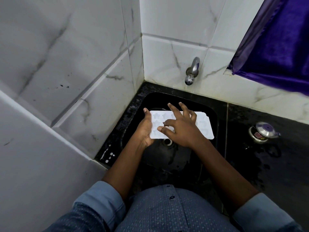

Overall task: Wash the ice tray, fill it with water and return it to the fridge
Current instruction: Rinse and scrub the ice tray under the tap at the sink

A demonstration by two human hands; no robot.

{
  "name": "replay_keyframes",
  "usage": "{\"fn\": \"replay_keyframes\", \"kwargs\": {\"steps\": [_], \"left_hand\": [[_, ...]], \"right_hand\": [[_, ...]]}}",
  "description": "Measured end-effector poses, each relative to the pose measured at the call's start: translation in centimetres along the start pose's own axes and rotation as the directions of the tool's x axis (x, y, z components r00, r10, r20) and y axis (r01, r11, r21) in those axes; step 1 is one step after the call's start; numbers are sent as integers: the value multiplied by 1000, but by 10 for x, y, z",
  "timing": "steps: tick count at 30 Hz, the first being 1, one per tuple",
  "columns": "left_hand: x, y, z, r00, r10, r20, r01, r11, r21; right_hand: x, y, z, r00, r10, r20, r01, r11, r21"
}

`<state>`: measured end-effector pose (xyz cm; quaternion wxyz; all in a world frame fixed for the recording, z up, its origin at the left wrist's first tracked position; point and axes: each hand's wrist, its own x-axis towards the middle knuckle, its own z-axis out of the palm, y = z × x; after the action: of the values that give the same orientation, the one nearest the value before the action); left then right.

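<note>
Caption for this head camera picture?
Left hand holds white ice tray over black sink; right hand touches its moulds.

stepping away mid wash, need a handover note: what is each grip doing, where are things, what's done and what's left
Left grip holds the ice tray by its left edge over the sink.
Right grip is open, fingers spread on the tray's top.
No stream shows from the tap.
Done: tray is at the sink.
Left: finish washing, fill with water, return to fridge.
</note>
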<state>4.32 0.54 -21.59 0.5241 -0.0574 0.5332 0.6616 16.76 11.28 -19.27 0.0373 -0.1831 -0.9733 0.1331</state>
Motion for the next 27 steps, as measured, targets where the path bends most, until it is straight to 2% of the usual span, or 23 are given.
{"fn": "replay_keyframes", "kwargs": {"steps": [5, 9, 14, 18, 23, 27], "left_hand": [[-1, -3, 1, 1000, -3, 18, 4, 1000, -16], [-2, -2, 2, 1000, 3, 28, -2, 1000, -31], [-1, -4, 2, 1000, 13, 21, -13, 1000, -13], [0, -4, 2, 1000, 20, 9, -20, 1000, -3], [-3, -4, 4, 1000, 26, 4, -26, 1000, -10], [-5, -2, 4, 1000, 6, 11, -5, 1000, -23]], "right_hand": [[-3, -2, 2, 995, -17, -97, 22, 998, 51], [-3, -1, 0, 1000, 8, -16, -9, 1000, -16], [-5, -1, -1, 995, -5, -97, 9, 999, 36], [-3, -1, -2, 999, 7, -44, -6, 1000, 6], [-5, -2, -1, 995, 8, -97, -2, 998, 65], [-6, -2, 0, 999, 22, -33, -21, 1000, 21]]}}
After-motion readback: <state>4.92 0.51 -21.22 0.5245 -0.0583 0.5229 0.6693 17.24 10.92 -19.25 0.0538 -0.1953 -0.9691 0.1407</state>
